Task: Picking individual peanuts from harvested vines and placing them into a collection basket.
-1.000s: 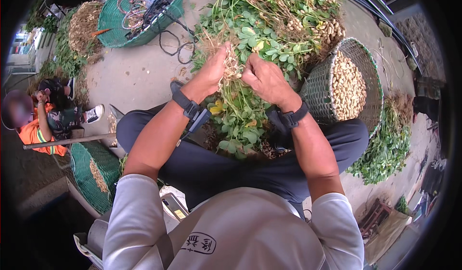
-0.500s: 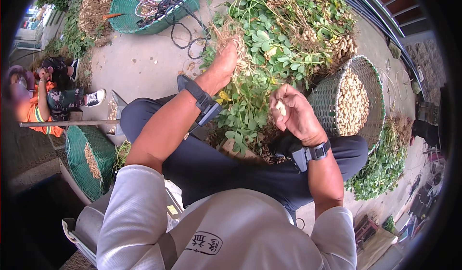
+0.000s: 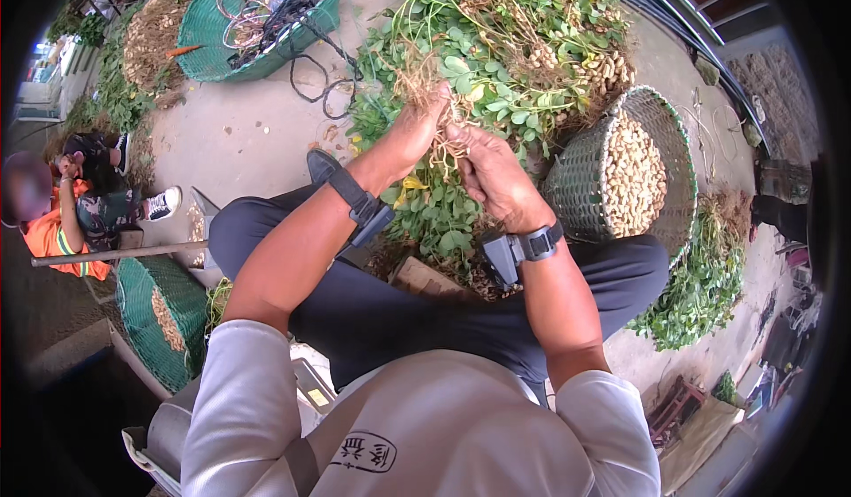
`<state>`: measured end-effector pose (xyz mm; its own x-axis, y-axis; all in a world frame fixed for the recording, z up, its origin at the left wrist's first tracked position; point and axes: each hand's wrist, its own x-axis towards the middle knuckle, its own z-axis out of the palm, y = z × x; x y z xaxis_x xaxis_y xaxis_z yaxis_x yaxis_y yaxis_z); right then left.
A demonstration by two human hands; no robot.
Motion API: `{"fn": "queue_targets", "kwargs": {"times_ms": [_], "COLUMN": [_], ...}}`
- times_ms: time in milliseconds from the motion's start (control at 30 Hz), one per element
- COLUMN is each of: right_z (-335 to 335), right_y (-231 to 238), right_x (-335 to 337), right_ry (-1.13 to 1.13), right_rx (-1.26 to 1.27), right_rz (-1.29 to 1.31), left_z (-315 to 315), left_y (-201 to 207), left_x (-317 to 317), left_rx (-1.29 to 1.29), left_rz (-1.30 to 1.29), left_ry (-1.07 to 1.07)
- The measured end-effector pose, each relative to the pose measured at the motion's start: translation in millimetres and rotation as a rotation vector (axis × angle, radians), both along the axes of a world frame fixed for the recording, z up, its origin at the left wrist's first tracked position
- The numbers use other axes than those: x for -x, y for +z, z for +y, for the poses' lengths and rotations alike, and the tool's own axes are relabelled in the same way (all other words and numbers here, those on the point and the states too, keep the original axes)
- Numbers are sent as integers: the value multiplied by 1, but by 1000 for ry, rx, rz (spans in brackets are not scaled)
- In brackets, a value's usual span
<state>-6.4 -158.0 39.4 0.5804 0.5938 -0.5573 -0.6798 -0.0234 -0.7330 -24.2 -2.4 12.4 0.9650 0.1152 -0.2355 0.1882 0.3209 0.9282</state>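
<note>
A pulled-up peanut plant (image 3: 421, 78) hangs between my knees, its tan roots upward and its leaves downward. My left hand (image 3: 429, 117) is closed around it just below the root tangle. From the right, my right hand (image 3: 495, 171) meets the plant with thumb and fingers pinched at its roots and pods; what exactly lies under the fingertips is hidden. To the right of that hand, a green woven basket (image 3: 578, 187) leans on its side toward me, with many picked peanuts (image 3: 635, 178) inside.
A heap of peanut plants (image 3: 532, 45) lies ahead. At the far left stands a green basket (image 3: 257, 64) of cords. Another green basket (image 3: 142, 275) with peanuts is near a metal pole (image 3: 115, 254). A person in an orange vest (image 3: 53, 231) sits at left. More plants (image 3: 700, 293) lie right.
My right hand has moved left and away from me, from beside the basket to the plant's roots. The peanut it held is no longer visible. My left hand keeps its hold.
</note>
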Motion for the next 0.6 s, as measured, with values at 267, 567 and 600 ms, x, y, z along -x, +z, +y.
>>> {"fn": "queue_targets", "kwargs": {"times_ms": [267,567,600], "right_z": [-7,-71,-85], "right_y": [12,28,29], "right_x": [21,3,-1], "right_ry": [36,-262,-347], "right_rx": [-106,-162,-46], "right_rz": [-31,-368,-505], "left_z": [-5,-1,-2], "left_y": [4,15,16], "left_x": [1,-4,-3], "left_rx": [-454,307,278], "left_rz": [47,261,241], "left_ry": [31,56,104]}}
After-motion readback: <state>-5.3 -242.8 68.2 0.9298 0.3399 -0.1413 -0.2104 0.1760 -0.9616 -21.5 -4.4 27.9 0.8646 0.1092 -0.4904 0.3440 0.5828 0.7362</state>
